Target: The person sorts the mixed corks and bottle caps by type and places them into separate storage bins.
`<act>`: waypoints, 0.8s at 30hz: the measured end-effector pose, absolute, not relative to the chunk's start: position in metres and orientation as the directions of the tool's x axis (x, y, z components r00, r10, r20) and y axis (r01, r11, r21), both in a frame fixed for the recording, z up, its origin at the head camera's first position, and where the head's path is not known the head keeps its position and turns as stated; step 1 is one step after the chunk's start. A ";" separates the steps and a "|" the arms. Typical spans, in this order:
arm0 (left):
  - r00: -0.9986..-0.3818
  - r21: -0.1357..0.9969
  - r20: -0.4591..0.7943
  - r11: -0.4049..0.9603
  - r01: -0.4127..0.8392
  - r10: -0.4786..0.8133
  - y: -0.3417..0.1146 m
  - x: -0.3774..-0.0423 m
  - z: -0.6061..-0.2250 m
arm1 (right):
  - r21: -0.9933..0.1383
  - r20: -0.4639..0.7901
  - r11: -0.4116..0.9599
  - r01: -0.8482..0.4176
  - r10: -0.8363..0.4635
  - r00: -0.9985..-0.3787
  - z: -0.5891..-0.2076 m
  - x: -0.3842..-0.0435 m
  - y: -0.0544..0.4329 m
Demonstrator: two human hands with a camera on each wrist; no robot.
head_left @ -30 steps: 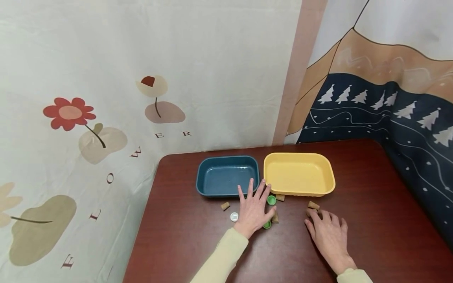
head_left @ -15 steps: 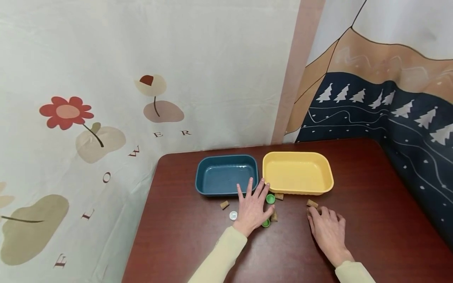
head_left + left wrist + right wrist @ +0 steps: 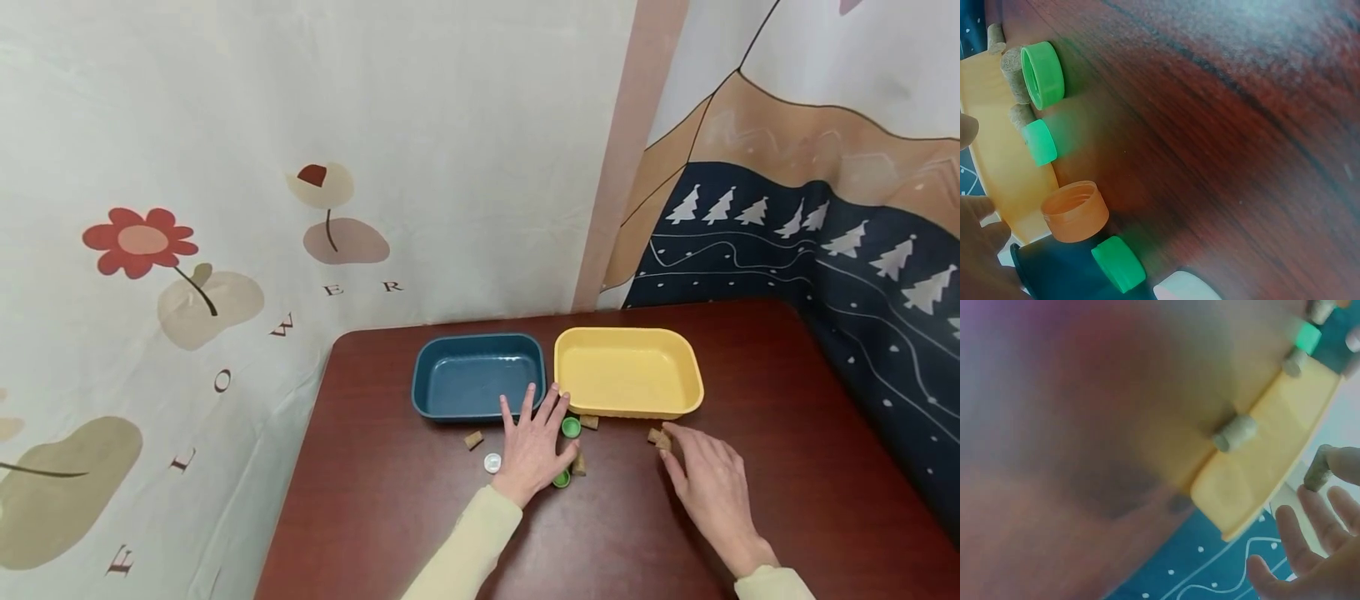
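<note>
Head view: a pale cloth [image 3: 450, 150] printed with flowers and letters hangs behind a red-brown table [image 3: 615, 542], with a navy cloth [image 3: 750, 250] of white trees at the far right. A yellow tray [image 3: 628, 371] sits at the table's far side, a blue tray [image 3: 478, 377] just beside it on the left. A person in pale yellow sleeves [image 3: 468, 546] is at the near side. The left hand [image 3: 531, 454], fingers spread wide with no object visible in its grasp, shows across the blue tray's near right corner; whether it touches anything cannot be told. To the right, the right hand [image 3: 712, 487] pinches a held cork [image 3: 1317, 469] between thumb and finger, near the yellow tray, apart from a second cork [image 3: 1235, 432] lying by that tray. A third cork [image 3: 473, 440] lies left of the left hand, a fourth cork [image 3: 589, 422] by the yellow tray's near edge, and a fifth cork [image 3: 578, 464] just right of the left thumb. Among the caps, a white cap [image 3: 492, 463] is left of the left hand, a far green cap [image 3: 571, 427] and a near green cap [image 3: 561, 478] to its right; the left wrist view shows an orange cap [image 3: 1077, 212] and a third green cap [image 3: 1119, 264] near the blue tray.
</note>
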State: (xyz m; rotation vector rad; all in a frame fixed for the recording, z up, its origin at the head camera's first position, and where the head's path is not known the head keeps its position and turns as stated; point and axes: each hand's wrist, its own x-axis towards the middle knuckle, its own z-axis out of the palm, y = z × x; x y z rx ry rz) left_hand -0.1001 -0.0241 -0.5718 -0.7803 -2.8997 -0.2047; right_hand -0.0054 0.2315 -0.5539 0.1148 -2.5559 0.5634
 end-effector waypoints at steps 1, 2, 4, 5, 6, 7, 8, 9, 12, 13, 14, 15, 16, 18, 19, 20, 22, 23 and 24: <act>-0.858 0.096 0.161 0.858 0.505 0.487 -0.024 -0.100 -0.572 | -0.377 0.509 0.906 -0.193 0.029 -0.860 -0.550 -0.008 0.232; -0.860 0.095 0.159 0.859 0.503 0.486 -0.025 -0.100 -0.572 | -0.381 0.514 0.904 -0.195 0.032 -0.857 -0.547 -0.011 0.232; -0.862 0.096 0.152 0.860 0.501 0.484 -0.025 -0.099 -0.572 | -0.385 0.522 0.901 -0.201 0.033 -0.853 -0.541 -0.018 0.233; -0.861 0.091 0.151 0.861 0.501 0.485 -0.025 -0.099 -0.572 | -0.385 0.525 0.900 -0.204 0.032 -0.851 -0.539 -0.022 0.234; -0.862 0.089 0.151 0.861 0.500 0.485 -0.025 -0.099 -0.572 | -0.387 0.527 0.899 -0.207 0.031 -0.849 -0.536 -0.026 0.234; -0.862 0.085 0.149 0.862 0.500 0.485 -0.025 -0.099 -0.572 | -0.387 0.528 0.899 -0.208 0.031 -0.849 -0.534 -0.030 0.235; -0.861 0.085 0.151 0.861 0.501 0.486 -0.025 -0.099 -0.572 | -0.388 0.528 0.898 -0.209 0.031 -0.849 -0.532 -0.034 0.236; -0.860 0.086 0.153 0.860 0.503 0.487 -0.025 -0.099 -0.572 | -0.390 0.526 0.897 -0.209 0.031 -0.850 -0.531 -0.039 0.236; -0.858 0.087 0.157 0.859 0.505 0.489 -0.025 -0.098 -0.573 | -0.400 0.508 0.895 -0.200 0.035 -0.860 -0.527 -0.053 0.238; -0.858 0.088 0.159 0.858 0.506 0.489 -0.025 -0.098 -0.573 | -0.400 0.500 0.896 -0.195 0.035 -0.865 -0.526 -0.058 0.238; -0.857 0.087 0.162 0.858 0.506 0.489 -0.025 -0.098 -0.573 | -0.402 0.488 0.896 -0.189 0.035 -0.872 -0.526 -0.062 0.239; -0.857 0.084 0.161 0.859 0.506 0.489 -0.025 -0.098 -0.573 | -0.402 0.476 0.897 -0.183 0.034 -0.879 -0.525 -0.067 0.239; -0.857 0.081 0.159 0.859 0.505 0.490 -0.025 -0.098 -0.573 | -0.400 0.462 0.899 -0.177 0.031 -0.887 -0.525 -0.072 0.239; -0.859 0.074 0.153 0.861 0.504 0.489 -0.025 -0.097 -0.573 | -0.397 0.430 0.903 -0.163 0.026 -0.902 -0.524 -0.081 0.238; -0.859 0.071 0.148 0.861 0.503 0.489 -0.025 -0.097 -0.572 | -0.396 0.411 0.905 -0.155 0.024 -0.911 -0.524 -0.086 0.238; -0.859 0.068 0.146 0.862 0.503 0.490 -0.025 -0.097 -0.572 | -0.394 0.392 0.907 -0.148 0.021 -0.920 -0.525 -0.091 0.238; -0.858 0.067 0.144 0.861 0.505 0.492 -0.026 -0.097 -0.572 | -0.383 0.356 0.914 -0.135 0.011 -0.934 -0.528 -0.099 0.237; -0.858 0.062 0.143 0.861 0.505 0.493 -0.026 -0.097 -0.572 | -0.376 0.344 0.917 -0.133 0.005 -0.939 -0.529 -0.104 0.237; -0.858 0.058 0.142 0.862 0.504 0.493 -0.026 -0.097 -0.572 | -0.368 0.329 0.921 -0.130 -0.002 -0.944 -0.531 -0.108 0.237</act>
